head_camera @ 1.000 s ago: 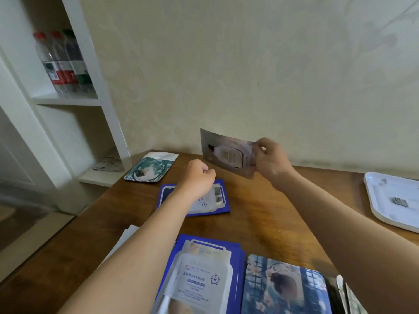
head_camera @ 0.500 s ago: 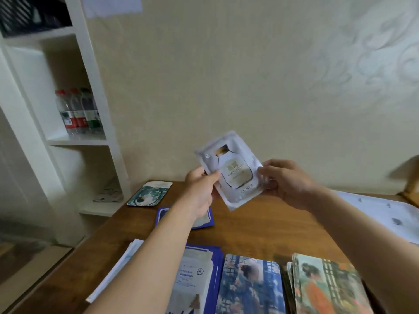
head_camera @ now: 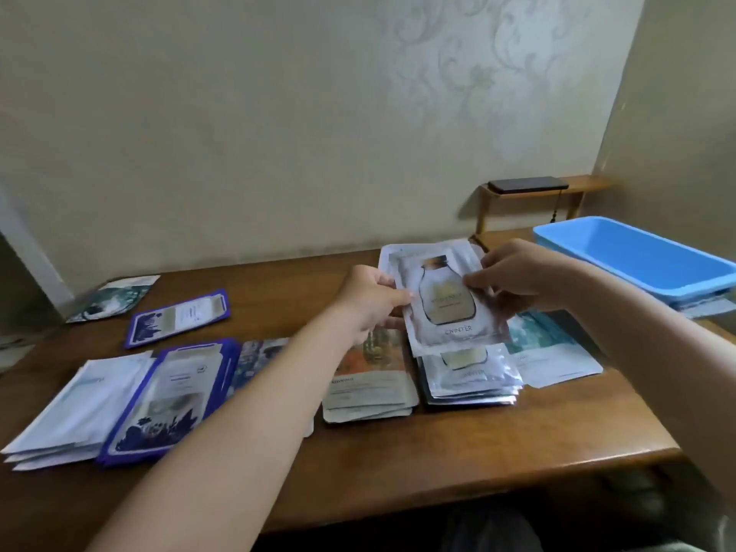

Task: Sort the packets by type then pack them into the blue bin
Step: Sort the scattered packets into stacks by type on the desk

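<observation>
A silver packet (head_camera: 446,304) printed with a bottle is held just above a stack of matching silver packets (head_camera: 472,378). My left hand (head_camera: 370,300) pinches its left edge and my right hand (head_camera: 521,278) pinches its right edge. Along the wooden table (head_camera: 438,452) lie piles by type: white packets (head_camera: 75,412), blue-bordered packets (head_camera: 171,396), dark floral packets (head_camera: 259,356), orange-picture packets (head_camera: 368,386) and teal-and-white packets (head_camera: 553,348). A single blue-bordered packet (head_camera: 179,316) and a teal packet (head_camera: 111,298) lie at the far left. The blue bin (head_camera: 637,256) stands at the right.
A white tray (head_camera: 388,253) shows behind the held packet. A small wooden shelf (head_camera: 545,189) with a dark flat object stands on the table by the back wall. The table's front edge runs below the piles, its right corner near the teal pile.
The view has swung right and down, bringing the blue bin and the piles into sight. Both hands have carried the silver packet right and lowered it over the silver stack.
</observation>
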{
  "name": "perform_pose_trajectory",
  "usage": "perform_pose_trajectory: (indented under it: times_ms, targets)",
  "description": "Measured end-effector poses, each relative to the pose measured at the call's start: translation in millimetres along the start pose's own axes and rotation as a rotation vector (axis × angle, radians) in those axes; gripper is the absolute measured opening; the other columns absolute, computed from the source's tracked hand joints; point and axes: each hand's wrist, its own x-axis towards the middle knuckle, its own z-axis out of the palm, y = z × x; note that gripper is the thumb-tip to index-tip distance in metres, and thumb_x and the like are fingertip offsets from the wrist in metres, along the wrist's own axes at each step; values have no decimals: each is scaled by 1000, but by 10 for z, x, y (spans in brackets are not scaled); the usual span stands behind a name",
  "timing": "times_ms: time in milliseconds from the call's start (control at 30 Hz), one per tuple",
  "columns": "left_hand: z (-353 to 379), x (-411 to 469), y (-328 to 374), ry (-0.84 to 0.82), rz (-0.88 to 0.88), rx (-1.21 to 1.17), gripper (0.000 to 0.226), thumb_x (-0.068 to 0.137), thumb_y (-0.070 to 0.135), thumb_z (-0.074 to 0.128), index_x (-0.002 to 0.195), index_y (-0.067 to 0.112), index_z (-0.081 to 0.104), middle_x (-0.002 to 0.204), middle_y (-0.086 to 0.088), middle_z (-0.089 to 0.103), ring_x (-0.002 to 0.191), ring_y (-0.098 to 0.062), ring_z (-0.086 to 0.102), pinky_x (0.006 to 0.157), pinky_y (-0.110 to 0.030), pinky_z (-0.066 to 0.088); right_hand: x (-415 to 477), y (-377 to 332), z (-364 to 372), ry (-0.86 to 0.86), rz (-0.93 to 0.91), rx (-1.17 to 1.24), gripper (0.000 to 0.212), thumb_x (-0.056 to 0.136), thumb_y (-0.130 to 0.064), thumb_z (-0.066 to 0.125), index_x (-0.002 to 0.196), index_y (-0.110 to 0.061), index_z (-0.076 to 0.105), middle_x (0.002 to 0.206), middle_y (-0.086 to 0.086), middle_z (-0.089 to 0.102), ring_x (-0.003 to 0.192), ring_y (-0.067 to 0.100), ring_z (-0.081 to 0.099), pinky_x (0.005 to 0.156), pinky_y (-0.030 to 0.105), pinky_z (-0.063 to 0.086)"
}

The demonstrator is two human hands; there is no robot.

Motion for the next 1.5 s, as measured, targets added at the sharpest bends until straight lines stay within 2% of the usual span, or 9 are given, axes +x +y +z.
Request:
perform_pose_trajectory:
  times_ms: [267,400,533,900,967,1067,1167,1400,1500]
  targets:
    - [434,-127,-237,55,-97,241,23,86,-12,67,87,9,59,120,-17,61,96,-33,73,68,-31,63,-43,611,138,47,66,-190,32,95,-28,70,91,3,70,71,15,74,54,27,71,56,38,63]
    - [459,-125,-296,75,-138,278,19,83,-16,63,97,-4,69,116,-21,66,101,-37,73,52,-23,55,23,672,205,90,56,-305,35,95,-34,70,86,0,69,71,13,74,54,23,70,51,29,59]
    - [432,-140,-291,114,-152,294,22,86,-14,60,95,3,70,115,-13,65,87,-27,75,61,-27,62,83,681,223,105,17,-416,36,93,-39,71,85,-4,68,71,11,73,57,23,71,48,27,57]
    - [213,-87,-263,140,-133,315,16,87,-7,67,91,8,71,105,-11,71,87,-21,75,53,-19,56,169,375,259,205,-53,-552,41,92,-45,70,81,-6,61,68,9,70,53,21,69,53,31,61]
    - [63,-43,-257,168,-107,356,13,86,-5,69,89,7,74,98,-8,71,85,-20,73,57,-22,59,235,214,356,197,-71,-538,38,95,-40,68,83,-4,60,69,12,71,55,24,71,56,34,63]
    - [-298,29,-300,226,-103,360,18,84,-1,68,77,15,70,89,-4,70,77,-23,69,82,-39,64,359,-88,644,168,-129,-533,35,95,-33,63,82,-1,63,63,13,71,54,26,72,56,36,63]
    - [-833,38,-344,327,-127,327,16,85,2,70,77,15,69,90,-5,74,82,-23,73,84,-39,63,483,-470,1092,126,-218,-553,35,94,-28,60,74,0,64,58,11,70,45,23,67,52,28,58]
    - [-2295,-8,-573,600,-206,294,15,79,1,67,70,12,69,66,-7,73,74,-26,76,82,-41,64,888,-1322,2331,-108,-328,-453,30,92,-26,65,84,2,69,69,16,74,56,32,73,56,40,64]
    - [-2901,15,-747,731,-257,342,7,78,7,67,76,12,71,79,-7,74,81,-27,75,83,-43,64,1097,-1580,2818,-177,-318,-382,25,88,-17,60,84,6,69,71,20,74,53,33,71,55,42,63]
